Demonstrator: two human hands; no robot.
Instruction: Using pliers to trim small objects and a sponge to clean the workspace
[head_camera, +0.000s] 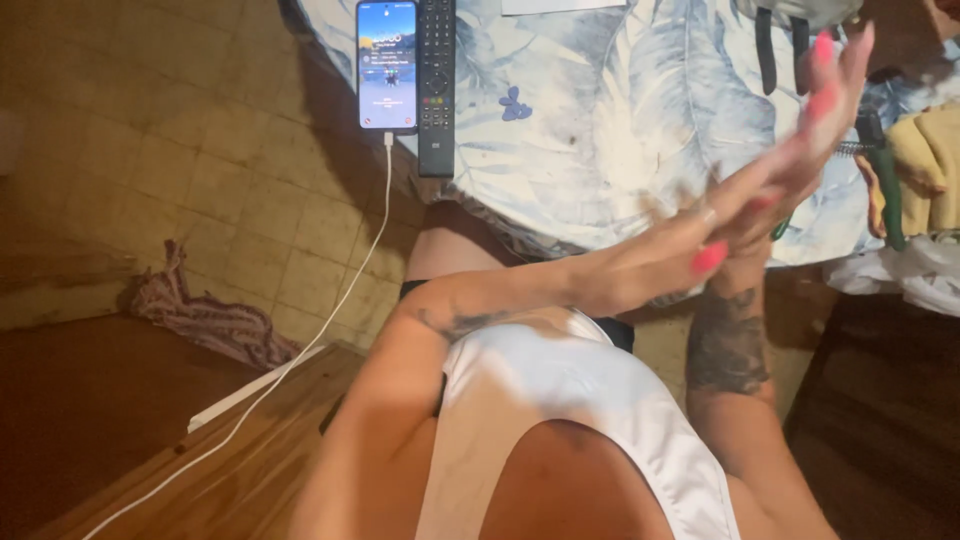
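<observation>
My left hand (660, 262) and my right hand (815, 120) are pressed flat together, palm against palm, over the near edge of a surface covered with a leaf-print cloth (620, 120). The fingers of both are stretched out and point up to the right; the nails are bright pink. Nothing shows between the palms. My left arm crosses in from the lower left, and my tattooed right forearm rises from below. A green-handled tool (886, 185) lies on the cloth just right of my hands.
A smartphone (387, 65) with a lit screen and a black remote control (436, 85) lie side by side at the cloth's left end. A white cable (345, 295) runs from the phone down over a wooden top (200, 460). A yellow cloth (930, 160) lies far right, a rag (205, 320) on the tiled floor.
</observation>
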